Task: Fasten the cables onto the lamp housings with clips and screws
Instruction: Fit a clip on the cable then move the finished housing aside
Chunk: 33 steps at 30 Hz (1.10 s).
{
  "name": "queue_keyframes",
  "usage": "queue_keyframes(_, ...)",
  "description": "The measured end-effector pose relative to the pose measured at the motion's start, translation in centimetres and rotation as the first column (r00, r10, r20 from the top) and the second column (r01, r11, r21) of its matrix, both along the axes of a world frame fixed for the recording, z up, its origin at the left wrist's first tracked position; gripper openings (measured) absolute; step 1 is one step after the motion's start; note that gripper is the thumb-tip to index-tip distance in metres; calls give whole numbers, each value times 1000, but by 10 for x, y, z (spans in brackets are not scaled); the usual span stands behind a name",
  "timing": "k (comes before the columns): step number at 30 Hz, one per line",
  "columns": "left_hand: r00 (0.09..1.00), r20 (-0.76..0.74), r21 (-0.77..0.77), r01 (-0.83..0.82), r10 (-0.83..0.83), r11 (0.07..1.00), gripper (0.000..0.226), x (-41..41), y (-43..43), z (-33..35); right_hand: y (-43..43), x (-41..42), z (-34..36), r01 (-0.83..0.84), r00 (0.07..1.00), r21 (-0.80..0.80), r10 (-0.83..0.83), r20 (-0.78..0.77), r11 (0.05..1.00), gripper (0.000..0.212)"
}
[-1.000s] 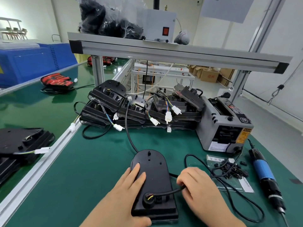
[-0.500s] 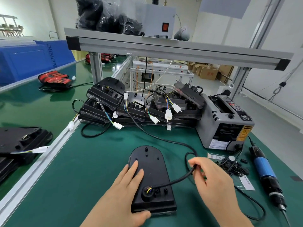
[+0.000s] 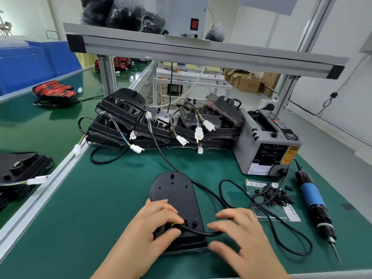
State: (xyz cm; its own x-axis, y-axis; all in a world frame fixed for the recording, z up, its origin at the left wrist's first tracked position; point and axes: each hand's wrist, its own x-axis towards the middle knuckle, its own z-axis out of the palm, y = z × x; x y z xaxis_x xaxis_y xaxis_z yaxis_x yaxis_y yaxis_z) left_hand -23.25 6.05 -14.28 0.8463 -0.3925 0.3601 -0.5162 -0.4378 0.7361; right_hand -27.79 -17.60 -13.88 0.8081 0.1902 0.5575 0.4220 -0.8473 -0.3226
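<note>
On the green bench (image 3: 112, 198) the lamp housing (image 3: 177, 198) lies flat, left hand (image 3: 153, 224) pinching the cable (image 3: 202, 232) at its root, right hand (image 3: 241, 234) open over the slack, so a tug could skew it before any clips (image 3: 275, 196) go on.

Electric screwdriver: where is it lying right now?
In the head view, the electric screwdriver lies on the green mat at far right, beside the pile of black clips, just in front of the grey tape dispenser.

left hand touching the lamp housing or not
Touching. The head view shows the left hand lying on the lamp housing, fingers pinching the cable where it enters.
</note>
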Motion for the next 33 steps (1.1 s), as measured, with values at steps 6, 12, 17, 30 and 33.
queue_keyframes(6,1000,-13,36,-27,28,999,15,1,-9,6,8,10,-1,-40,999,31,41,-35,999,22)
queue_keyframes(12,999,27,-45,-45,47,998,11,-3,-15,6,6,15,-1,-80,980,106,98,-173,991,30)
queue_keyframes(17,994,60,-90,-91,96,992,18,-4,-19,3,-7,12,2,-36,986,245,74,-146,969,25)
queue_keyframes(30,969,37,-109,-237,242,965,43,-12,-38,3,-137,43,12,612,660,-343,-699,-275,713,8)
queue_keyframes(33,969,37,-105,-237,242,966,42,-11,-38,3,-139,56,11,581,630,-437,-719,-293,687,6)
